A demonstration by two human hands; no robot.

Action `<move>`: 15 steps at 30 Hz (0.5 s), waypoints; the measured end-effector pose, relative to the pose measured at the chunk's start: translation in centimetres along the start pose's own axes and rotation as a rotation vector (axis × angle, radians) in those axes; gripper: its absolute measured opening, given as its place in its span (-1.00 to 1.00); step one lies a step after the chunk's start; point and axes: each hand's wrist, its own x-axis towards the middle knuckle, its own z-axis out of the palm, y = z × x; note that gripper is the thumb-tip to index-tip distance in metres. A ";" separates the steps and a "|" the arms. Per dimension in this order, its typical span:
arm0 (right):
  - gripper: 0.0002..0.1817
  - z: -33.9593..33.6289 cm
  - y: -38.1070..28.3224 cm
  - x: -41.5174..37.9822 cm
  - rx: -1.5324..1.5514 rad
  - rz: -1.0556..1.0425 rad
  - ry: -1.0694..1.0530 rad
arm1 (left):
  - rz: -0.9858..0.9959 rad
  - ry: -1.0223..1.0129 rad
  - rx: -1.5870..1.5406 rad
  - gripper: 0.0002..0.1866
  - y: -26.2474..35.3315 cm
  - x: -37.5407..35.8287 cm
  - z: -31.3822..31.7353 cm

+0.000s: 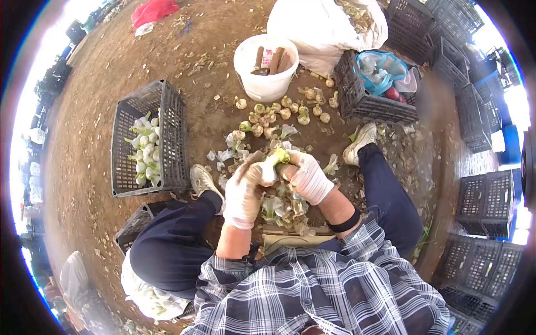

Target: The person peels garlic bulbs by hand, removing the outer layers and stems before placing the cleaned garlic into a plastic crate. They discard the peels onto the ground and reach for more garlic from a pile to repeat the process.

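Between my two gloved hands is a garlic bulb [269, 174], white with a short green stem tilted up and to the right. My left hand [244, 187] wraps around the bulb's left side. The fingers of my right hand [307, 177] are closed at its right side, close to the stem; the exact fingertip contact is partly hidden. Loose papery skins [276, 207] lie on the ground beneath my hands. Just beyond them, several unpeeled, soil-brown garlic bulbs [258, 129] are scattered on the dirt.
At left stands a black plastic crate [174, 134] holding several clean white bulbs [146, 149]. A white bucket [267, 84] with brown pieces inside stands ahead, beside a large white sack [307, 33]. Another crate [379, 108] holds blue plastic bags. Stacked crates [484, 204] line the right.
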 end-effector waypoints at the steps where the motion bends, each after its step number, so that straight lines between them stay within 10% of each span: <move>1: -0.83 0.2 0.4 0.1 -0.009 -0.005 0.011 | -0.075 -0.031 -0.165 -0.38 -0.5 0.7 -0.8; 6: -0.81 0.9 0.2 0.2 0.003 0.015 0.129 | -0.025 0.151 0.125 -0.31 -0.4 1.2 -0.9; 12: -0.70 0.4 -0.7 -0.4 -0.114 -0.046 0.146 | -0.004 -0.062 -0.100 -0.27 -0.6 1.5 -1.0; 15: -0.69 0.2 -1.1 -0.1 0.294 0.149 0.183 | 0.003 -0.180 -0.254 -0.25 -1.1 1.7 -1.8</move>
